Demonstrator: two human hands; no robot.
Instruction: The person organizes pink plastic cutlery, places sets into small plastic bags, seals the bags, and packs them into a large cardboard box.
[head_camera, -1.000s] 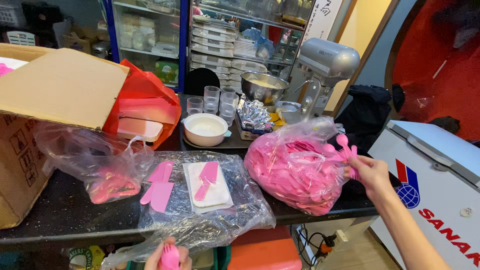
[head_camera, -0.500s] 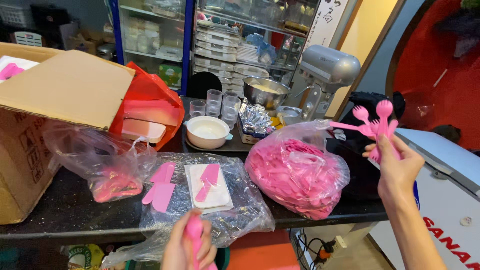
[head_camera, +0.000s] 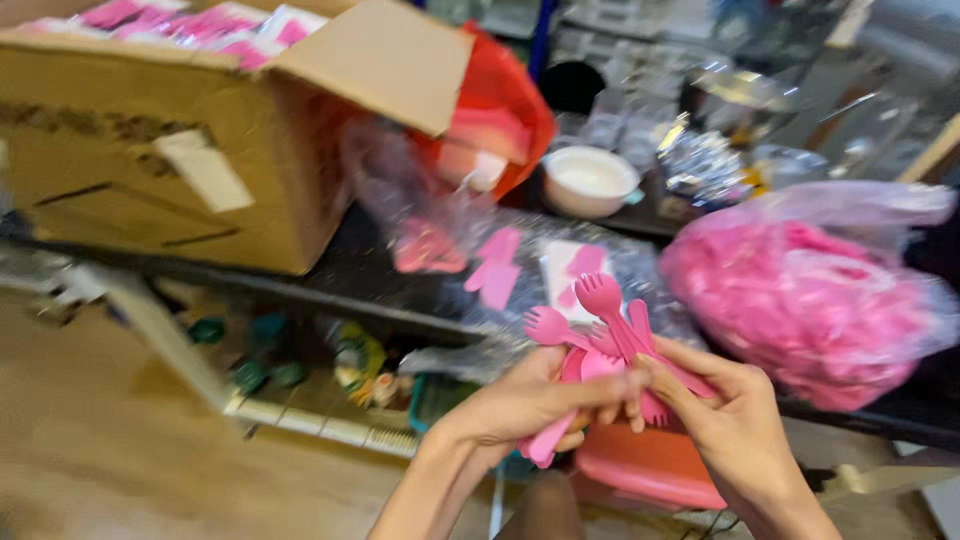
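I see both hands meet low in the frame, below the front edge of the dark counter (head_camera: 330, 275), closed together on a bunch of pink plastic cutlery (head_camera: 600, 345). The left hand (head_camera: 520, 405) wraps its fingers around the handles from beneath, thumb laid across the top; the right hand (head_camera: 725, 415) pinches the same bunch from the other side, fingertips touching the left thumb. A spoon bowl and a fork head stand up out of the grip, tilted toward the counter; motion blur hides how many pieces there are.

Just beyond the hands, at the counter's front edge, lies a clear plastic bag (head_camera: 560, 270) with flat pink and white packets inside. At the right end of the counter bulges a large clear bag of pink cutlery (head_camera: 810, 310). At the left end stands an open cardboard box (head_camera: 180, 150), pink packets showing at its top, with a red plastic bag (head_camera: 500, 110) just behind its flap. Toward the back edge sits a white bowl (head_camera: 590, 180), near crumpled foil and clear cups. Under the counter, an orange tub (head_camera: 650, 470) shows below the hands.
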